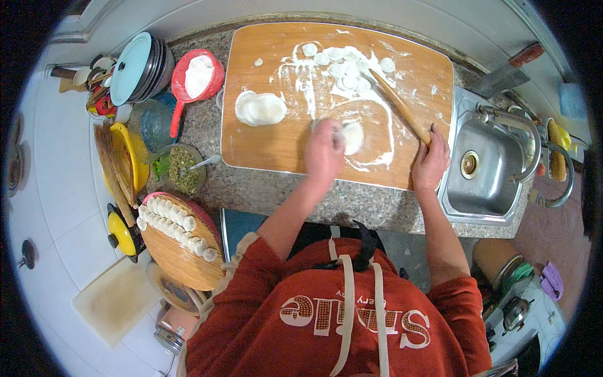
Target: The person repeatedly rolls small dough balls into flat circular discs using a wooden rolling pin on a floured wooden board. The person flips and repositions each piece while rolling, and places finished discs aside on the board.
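Note:
A large wooden board [292, 151], dusted with flour, lies on the counter before me. My left hand [325, 148], blurred, has its fingers at the left edge of a round dough wrapper [352, 136]; whether they grip it is unclear. My right hand [432, 160] holds the near end of a wooden rolling pin [399, 106], which slants up and left across the board. The pin's far tip reaches several small flattened dough pieces [348, 70] lying in flour. Overlapping rolled wrappers [260, 108] lie at the board's left, with a small dough bit [258, 61] above them.
A red strainer [198, 75] holding flour stands left of the board, near a bowl of chopped green filling [186, 169] with a spoon. Filled dumplings [172, 221] line a round wooden board [183, 264] at lower left. The steel sink [490, 188] and faucet [511, 118] border the right side.

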A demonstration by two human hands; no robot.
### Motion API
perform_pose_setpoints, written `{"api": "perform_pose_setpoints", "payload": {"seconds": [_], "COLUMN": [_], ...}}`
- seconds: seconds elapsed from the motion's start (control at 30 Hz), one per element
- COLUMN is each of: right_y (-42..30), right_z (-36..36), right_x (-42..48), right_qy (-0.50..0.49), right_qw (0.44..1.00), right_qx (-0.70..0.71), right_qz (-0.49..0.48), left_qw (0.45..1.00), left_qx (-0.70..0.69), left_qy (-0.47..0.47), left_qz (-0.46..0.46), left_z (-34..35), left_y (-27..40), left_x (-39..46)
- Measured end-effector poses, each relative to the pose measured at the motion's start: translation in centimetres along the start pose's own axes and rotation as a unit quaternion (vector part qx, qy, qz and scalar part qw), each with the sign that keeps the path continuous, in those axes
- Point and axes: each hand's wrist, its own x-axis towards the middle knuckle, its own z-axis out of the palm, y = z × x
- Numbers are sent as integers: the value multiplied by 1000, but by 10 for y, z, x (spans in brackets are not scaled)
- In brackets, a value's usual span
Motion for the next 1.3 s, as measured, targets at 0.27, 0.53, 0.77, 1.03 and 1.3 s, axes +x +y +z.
{"api": "perform_pose_setpoints", "payload": {"seconds": [0.27, 0.53, 0.77, 1.03, 1.3], "right_y": [-2, -3, -6, -1, 5], "right_z": [1, -2, -4, -2, 3], "right_x": [0, 2, 4, 2, -1], "right_qy": [-23, -28, -25, -26, -9], "right_qw": [999, 999, 999, 999, 1000], "right_qx": [-23, -34, -24, -30, -19], "right_qz": [9, 12, 11, 5, 3], "left_qw": [961, 914, 945, 956, 934], "left_qx": [244, 367, 239, 143, 170], "left_qy": [131, -170, -106, -57, -124], "left_qz": [14, 3, 195, 251, 289], "left_z": [-125, -40, 34, 24, -36], "left_y": [-97, -48, -13, -27, -55], "left_x": [35, -36, 52, 119, 27]}}
